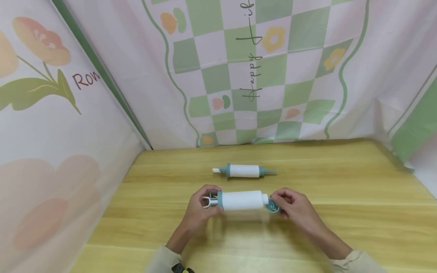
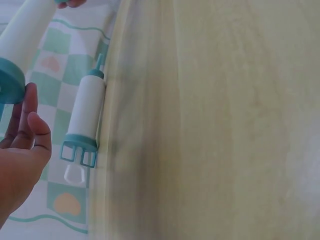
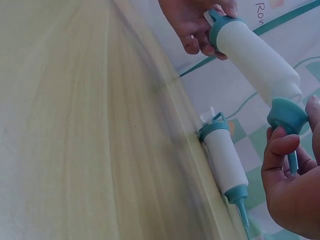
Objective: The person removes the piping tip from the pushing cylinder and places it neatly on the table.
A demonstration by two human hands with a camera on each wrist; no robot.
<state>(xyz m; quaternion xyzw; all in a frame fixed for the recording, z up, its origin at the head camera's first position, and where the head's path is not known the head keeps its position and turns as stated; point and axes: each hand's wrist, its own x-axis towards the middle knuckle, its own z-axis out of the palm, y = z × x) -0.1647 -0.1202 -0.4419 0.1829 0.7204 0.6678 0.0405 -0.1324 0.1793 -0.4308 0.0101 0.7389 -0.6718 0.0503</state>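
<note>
Gripping left hand point(image 1: 198, 208): fingers and thumb curled round the teal collar point(image 1: 220, 200), at one end of the white barrel point(image 1: 241, 200).
Right hand point(image 1: 297, 206): pinching the teal cap point(image 1: 272, 206); its spout point(image 3: 293, 162) points down toward the palm in the right wrist view.
Barrel: crosswise between the hands, held up off the table point(image 1: 341, 167), neck point(image 1: 265, 199) toward the right hand.
Cap joint: cap right beside the neck, tilted off its axis, hollow side showing in the head view. Not seated; contact, can't tell.
Doing it well: looks like cap work at the neck, on or off unclear. I'd keep the left grip firm on the collar, square the cap to the neck, then push or turn gently. Forcing it at this tilt would likely bind.
Second unit point(image 1: 244, 171): lying beyond the hands, same white and teal, spout fitted, untouched.
Brands: none legible on either unit.
Side curtain point(image 1: 112, 45): "Row" or similar, cut off at the edge.
Back curtain point(image 1: 239, 74): "Happy Lif", running sideways over green checks; rest out of frame.
</note>
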